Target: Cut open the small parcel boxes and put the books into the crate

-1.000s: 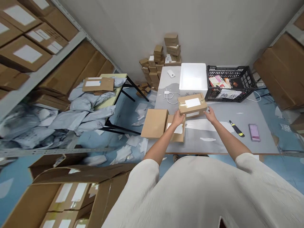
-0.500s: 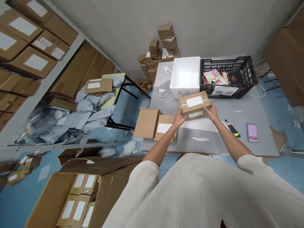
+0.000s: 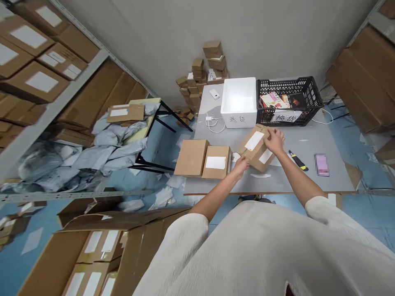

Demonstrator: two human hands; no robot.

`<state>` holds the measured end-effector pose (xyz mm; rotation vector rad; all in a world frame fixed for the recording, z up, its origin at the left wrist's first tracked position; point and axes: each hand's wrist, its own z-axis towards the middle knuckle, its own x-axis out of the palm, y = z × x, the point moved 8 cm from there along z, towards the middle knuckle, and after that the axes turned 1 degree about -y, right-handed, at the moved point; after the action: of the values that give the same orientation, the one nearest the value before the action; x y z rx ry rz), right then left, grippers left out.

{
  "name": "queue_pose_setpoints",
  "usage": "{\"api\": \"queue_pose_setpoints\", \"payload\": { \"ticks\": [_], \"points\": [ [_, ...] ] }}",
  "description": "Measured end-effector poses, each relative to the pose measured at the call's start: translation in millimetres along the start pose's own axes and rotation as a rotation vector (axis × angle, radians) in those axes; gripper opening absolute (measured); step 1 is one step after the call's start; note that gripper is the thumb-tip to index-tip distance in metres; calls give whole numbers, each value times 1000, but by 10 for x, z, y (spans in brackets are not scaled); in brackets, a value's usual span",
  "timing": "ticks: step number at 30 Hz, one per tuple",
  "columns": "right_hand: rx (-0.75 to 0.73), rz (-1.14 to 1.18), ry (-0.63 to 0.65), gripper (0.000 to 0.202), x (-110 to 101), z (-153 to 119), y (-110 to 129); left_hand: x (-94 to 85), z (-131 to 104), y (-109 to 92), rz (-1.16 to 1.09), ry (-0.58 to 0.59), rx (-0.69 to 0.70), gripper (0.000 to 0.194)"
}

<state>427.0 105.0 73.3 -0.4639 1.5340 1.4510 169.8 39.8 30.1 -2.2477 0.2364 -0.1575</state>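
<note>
A taped cardboard box (image 3: 250, 153) with white labels on two faces is tilted at an angle over the grey table (image 3: 212, 188). My left hand (image 3: 240, 165) grips its near left corner, fingers closed on the edge. At the upper right edge my right hand (image 3: 274, 140) is closed on the box, its fingertips partly hidden from view. Left of the held box, a smaller labelled box (image 3: 216, 162) stands against a plain cardboard box (image 3: 191, 157). To the right lies a black and yellow utility knife (image 3: 298, 160), apart from my hands.
Behind the box stand a white foam bin (image 3: 239, 119) and a black plastic crate (image 3: 311, 113) holding colourful packages. A pink item (image 3: 322, 165) lies at the right. A large open carton (image 3: 148, 238) with boxes inside is at my lower left; grey parcels (image 3: 120, 144) fill the left side.
The box has been turned and tilted, its right side swinging nearer to me. My right hand has shifted to its upper edge, and my left hand has moved slightly right and nearer.
</note>
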Motion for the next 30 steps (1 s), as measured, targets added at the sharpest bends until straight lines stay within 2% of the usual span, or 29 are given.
{"api": "queue_pose_setpoints", "payload": {
  "ticks": [4, 7, 11, 14, 16, 18, 20, 22, 26, 28, 30],
  "points": [
    [-136, -12, 70, 72, 110, -68, 374, 2, -192, 178, -89, 74, -67, 32],
    [-248, -14, 128, 77, 225, -123, 615, -94, -238, 232, 15, 41, -30, 39],
    [-338, -46, 168, 79, 323, -216, 814, -376, -237, 110, 440, -166, 197, 58],
    [-340, -51, 144, 77, 319, -275, 860, -520, -201, -22, 830, -315, 315, 62],
    [-336, -40, 142, 75, 320, -292, 865, -522, -137, -106, 982, -315, 380, 62],
    [-340, -15, 152, 77, 339, -297, 851, -465, -54, -166, 1045, -234, 430, 63],
    [-315, 20, 143, 85, 365, -307, 781, -394, 17, -212, 1072, -150, 455, 63],
    [-224, 60, 103, 92, 396, -350, 610, -328, 61, -267, 1107, -114, 479, 63],
    [218, 190, 31, 105, 550, -631, -73, -230, 131, -376, 1191, -148, 494, 61],
    [382, 322, 86, 115, 713, -822, -354, -202, 173, -417, 1213, -170, 488, 60],
    [396, 472, 149, 121, 844, -937, -464, -174, 212, -432, 1222, -176, 491, 59]
  ]
}}
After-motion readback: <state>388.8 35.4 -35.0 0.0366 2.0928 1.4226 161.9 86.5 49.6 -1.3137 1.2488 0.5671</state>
